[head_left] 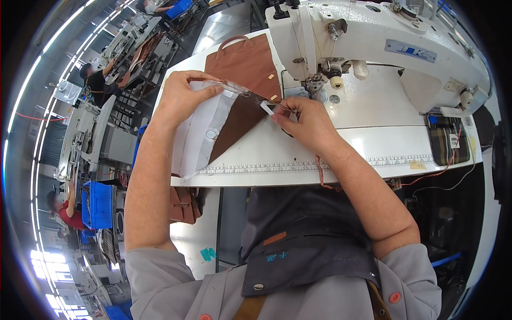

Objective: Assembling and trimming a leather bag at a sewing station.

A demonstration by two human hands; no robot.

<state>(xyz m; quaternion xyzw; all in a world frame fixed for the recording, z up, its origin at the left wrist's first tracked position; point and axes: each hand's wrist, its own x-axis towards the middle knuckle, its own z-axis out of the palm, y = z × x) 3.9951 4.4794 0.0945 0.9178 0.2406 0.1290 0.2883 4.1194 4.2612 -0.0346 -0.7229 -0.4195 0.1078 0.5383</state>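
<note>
A brown fabric or leather bag piece [242, 64] with a looped handle at its far end lies on the sewing table. White lining [194, 128] with a round button-like disc [212, 134] is folded out at its left. My left hand [186, 98] pinches the upper edge of the lining and brown piece between thumb and fingers. My right hand [306, 121] is closed in a pinch at the piece's right edge, beside the needle area. A small white tab [266, 108] sticks out by its fingertips. A clear, shiny strip [237, 88] stretches between both hands; its kind is unclear.
A white industrial sewing machine [368, 32] stands at the right, its presser foot [314, 88] close to my right hand. A ruler strip [298, 168] runs along the table's front edge. Brown pieces [184, 205] lie below at left. Blue crates [97, 205] and other people are farther left.
</note>
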